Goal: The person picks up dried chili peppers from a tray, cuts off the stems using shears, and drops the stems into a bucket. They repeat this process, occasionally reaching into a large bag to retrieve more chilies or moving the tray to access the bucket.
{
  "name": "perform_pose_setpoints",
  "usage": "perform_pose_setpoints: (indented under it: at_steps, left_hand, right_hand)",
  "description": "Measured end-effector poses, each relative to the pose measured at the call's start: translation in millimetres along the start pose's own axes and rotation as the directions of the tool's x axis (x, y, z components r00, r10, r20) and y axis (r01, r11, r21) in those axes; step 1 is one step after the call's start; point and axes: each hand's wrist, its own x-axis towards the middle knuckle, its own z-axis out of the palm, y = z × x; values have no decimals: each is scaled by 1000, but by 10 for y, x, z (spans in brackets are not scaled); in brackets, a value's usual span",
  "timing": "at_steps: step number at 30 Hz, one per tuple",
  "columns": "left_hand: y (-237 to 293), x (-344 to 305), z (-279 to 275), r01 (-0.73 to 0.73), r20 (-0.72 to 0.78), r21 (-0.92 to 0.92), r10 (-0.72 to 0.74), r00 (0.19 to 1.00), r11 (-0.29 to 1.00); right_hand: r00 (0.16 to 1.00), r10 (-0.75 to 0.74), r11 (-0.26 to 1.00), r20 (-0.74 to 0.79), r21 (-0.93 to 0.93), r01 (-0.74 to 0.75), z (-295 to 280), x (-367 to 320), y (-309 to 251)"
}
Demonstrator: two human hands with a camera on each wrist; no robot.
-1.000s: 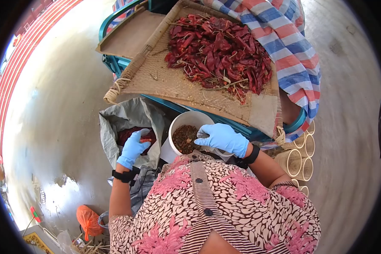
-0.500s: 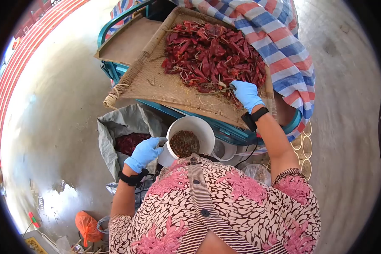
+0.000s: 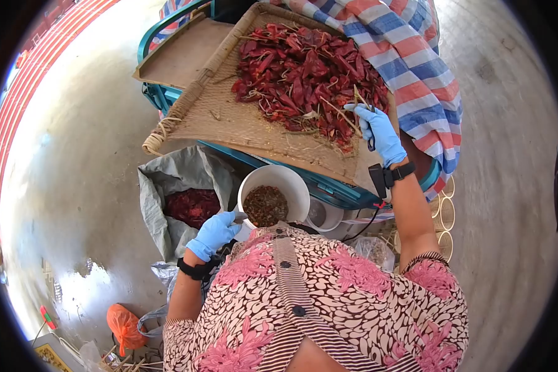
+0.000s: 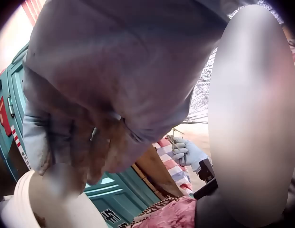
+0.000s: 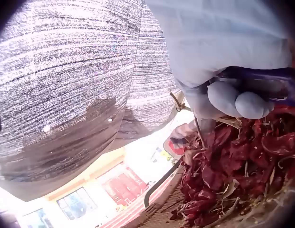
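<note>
In the head view the right hand (image 3: 384,137), blue-gloved, holds a thin twig (image 3: 342,116) over the right edge of the dried red chillies (image 3: 304,74). A tool with a dark blue handle (image 5: 261,74) also lies in its curled fingers in the right wrist view. Beside the white bucket (image 3: 301,198) is the left hand (image 3: 214,235), also gloved, its fingers loosely bent by the rim, with nothing seen held. Brown-red bits (image 3: 265,206) lie in the bucket. Left of it, a grey-green sack (image 3: 158,204) stands open with red chillies (image 3: 192,208) inside.
A woven tray (image 3: 217,121) on a teal frame bears the chilli pile. Striped cloth (image 3: 415,80) drapes its right side. A second white container (image 3: 333,218) stands right of the bucket, round wicker pieces (image 3: 446,214) farther right. An orange bag (image 3: 125,327) lies lower left.
The right hand went from over the bucket to the pile, then a little right, with a twig now raised in its fingers. The left hand moved from the sack to the bucket's side.
</note>
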Motion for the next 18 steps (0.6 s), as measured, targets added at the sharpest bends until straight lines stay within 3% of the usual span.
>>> perform_pose_setpoints:
  at_steps: [9,12,15,17,18]
  left_hand:
    - [489,187,-54,-154,-84,-90,147,986,984]
    - [594,286,-49,-103,11,-96,104,994,990]
    - [499,363,27,-145,36,-49,147,989,988]
    - [446,385,65,-158,44,-46,160,986,986]
    - [425,386,81,-94,65,-84,99,993,992]
  right_hand:
    - [959,9,885,282,445,-139,292,-401,-79]
    - [946,7,849,324,498,-176,471,-574,-45]
    - [949,-29,883,314,454,-123,735,-780,96]
    - [930,20,965,368,237,-115,895,-928,321]
    - [944,102,980,313,129,-149,1044,-1028,382]
